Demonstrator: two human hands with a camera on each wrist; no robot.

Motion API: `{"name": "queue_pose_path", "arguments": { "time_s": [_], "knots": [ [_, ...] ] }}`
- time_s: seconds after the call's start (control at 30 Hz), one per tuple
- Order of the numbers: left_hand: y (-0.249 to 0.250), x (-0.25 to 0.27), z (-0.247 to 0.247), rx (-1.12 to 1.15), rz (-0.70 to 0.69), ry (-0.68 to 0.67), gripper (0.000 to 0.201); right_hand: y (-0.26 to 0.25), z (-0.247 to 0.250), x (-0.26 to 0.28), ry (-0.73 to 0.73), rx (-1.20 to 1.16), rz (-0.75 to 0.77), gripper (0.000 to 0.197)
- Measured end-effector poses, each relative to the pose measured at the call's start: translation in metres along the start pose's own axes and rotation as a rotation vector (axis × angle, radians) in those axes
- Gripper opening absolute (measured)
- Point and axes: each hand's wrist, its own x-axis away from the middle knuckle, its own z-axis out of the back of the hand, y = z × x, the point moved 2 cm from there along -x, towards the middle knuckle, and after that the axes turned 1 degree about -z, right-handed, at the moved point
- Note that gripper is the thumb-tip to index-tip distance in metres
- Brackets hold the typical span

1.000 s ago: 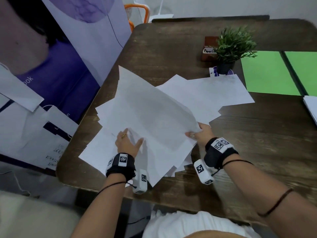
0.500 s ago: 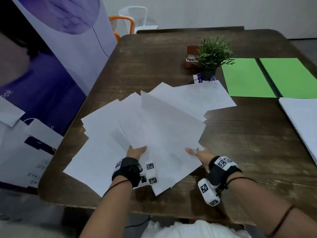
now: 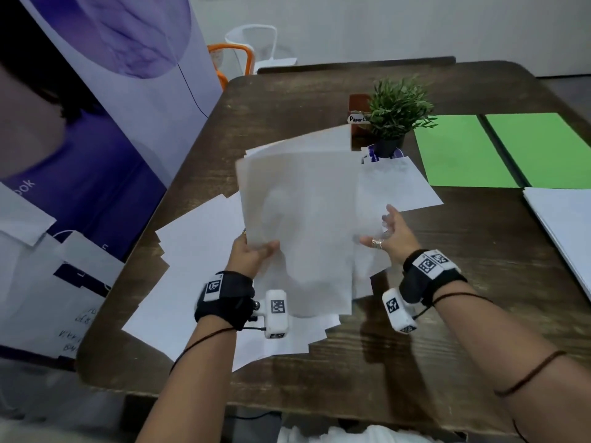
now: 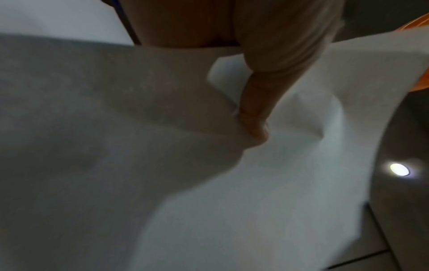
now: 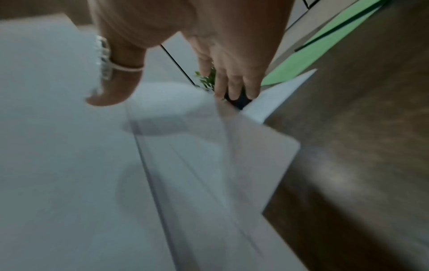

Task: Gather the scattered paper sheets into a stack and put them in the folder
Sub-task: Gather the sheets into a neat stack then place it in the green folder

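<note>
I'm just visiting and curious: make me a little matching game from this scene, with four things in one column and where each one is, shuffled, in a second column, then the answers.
Things:
1. lifted sheets
2. green folder
3. potted plant
4. loose sheets

Places:
A. lying open at the table's far right
B. held above the table by the left hand, the right hand at their other edge
C. spread flat on the table near the left edge
D. standing upright at the middle of the table, beyond the papers

Pairs: 1-B, 2-A, 3-D, 4-C
</note>
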Motion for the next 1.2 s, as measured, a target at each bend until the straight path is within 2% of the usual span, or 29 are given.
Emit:
{"name": "queue_pose_path", "arguments": {
  "time_s": [0.1,0.17,0.23,0.3,0.4,0.57,0.7,0.77,0.87,0.93,1.0,1.1,1.2],
  "knots": [
    [0.024,0.002,0.0,0.05,-0.087,-0.006,0.029,-0.031,-0.001,-0.002,-0.049,-0.09,0.124,0.105],
    [0.034,0.005,-0.005,0.075,-0.136,0.021,0.034,-0.045,-0.006,0.002,-0.121,-0.195,0.141,0.077],
    [0.041,0.008,-0.014,0.065,-0.195,0.083,0.027,-0.053,-0.016,0.011,-0.144,-0.188,0.148,0.047],
    [0.046,0.013,-0.023,0.028,-0.259,0.171,0.023,-0.055,-0.024,0.016,-0.119,-0.139,0.185,0.033],
    [0.052,0.018,-0.031,0.038,-0.347,0.258,0.02,-0.062,-0.022,0.022,-0.044,-0.129,0.275,0.029],
    [0.062,0.02,-0.023,0.037,-0.409,0.172,0.017,-0.069,0.008,0.018,-0.072,-0.218,0.346,0.031],
    [0.055,0.016,-0.02,-0.017,-0.371,0.227,0.006,-0.063,0.005,0.013,-0.086,-0.213,0.351,0.027],
    [0.054,0.015,-0.022,0.032,-0.352,0.262,0.003,-0.063,-0.002,0.011,-0.076,-0.231,0.374,0.026],
    [0.058,0.018,-0.023,0.055,-0.416,0.232,0.016,-0.071,-0.009,0.012,-0.105,-0.236,0.431,0.03],
    [0.06,0.021,-0.024,-0.033,-0.461,0.207,0.026,-0.072,-0.015,0.012,-0.11,-0.187,0.452,0.036],
    [0.057,0.021,-0.026,-0.15,-0.48,0.274,0.029,-0.069,-0.023,0.012,-0.092,-0.12,0.45,0.036],
    [0.056,0.018,-0.029,-0.245,-0.496,0.398,0.027,-0.068,-0.036,0.014,-0.037,-0.139,0.437,0.027],
    [0.068,0.019,-0.032,-0.169,-0.524,0.461,0.03,-0.082,-0.043,0.019,0.046,-0.199,0.475,0.023]
  ]
}}
